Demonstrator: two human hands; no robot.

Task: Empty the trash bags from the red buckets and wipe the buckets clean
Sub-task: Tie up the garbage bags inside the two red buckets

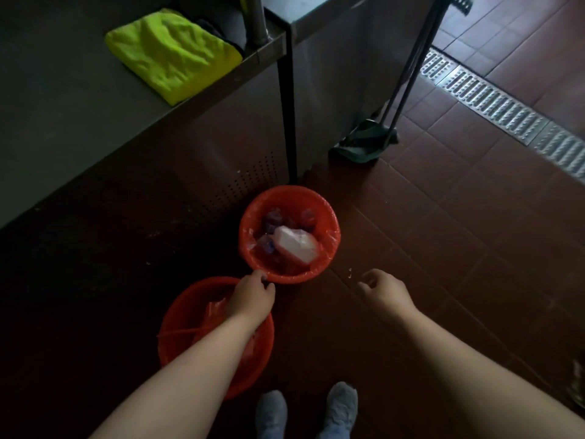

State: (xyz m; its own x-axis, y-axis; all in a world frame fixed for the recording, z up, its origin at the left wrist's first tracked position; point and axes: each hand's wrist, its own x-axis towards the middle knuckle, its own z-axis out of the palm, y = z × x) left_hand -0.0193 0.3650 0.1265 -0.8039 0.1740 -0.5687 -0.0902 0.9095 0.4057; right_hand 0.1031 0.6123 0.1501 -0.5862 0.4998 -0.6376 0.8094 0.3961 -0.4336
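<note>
Two red buckets stand on the tiled floor beside a steel counter. The far bucket (329, 217) is lined with a clear trash bag (253, 245) that holds a white packet and several crumpled wrappers. The near bucket (177, 324) also holds a bag, partly hidden under my left forearm. My left hand (253, 296) reaches over the near bucket, and its fingertips touch the near rim of the far bucket; whether they pinch the bag edge cannot be told. My right hand (384, 291) hovers to the right of the far bucket, fingers loosely curled, holding nothing.
A folded yellow-green cloth (171, 55) lies on the steel counter (63, 115) at upper left. A dustpan and broom (364, 141) lean against the cabinet behind the buckets. A metal drain grate (506, 112) crosses the floor at right. My shoes (307, 410) are at the bottom.
</note>
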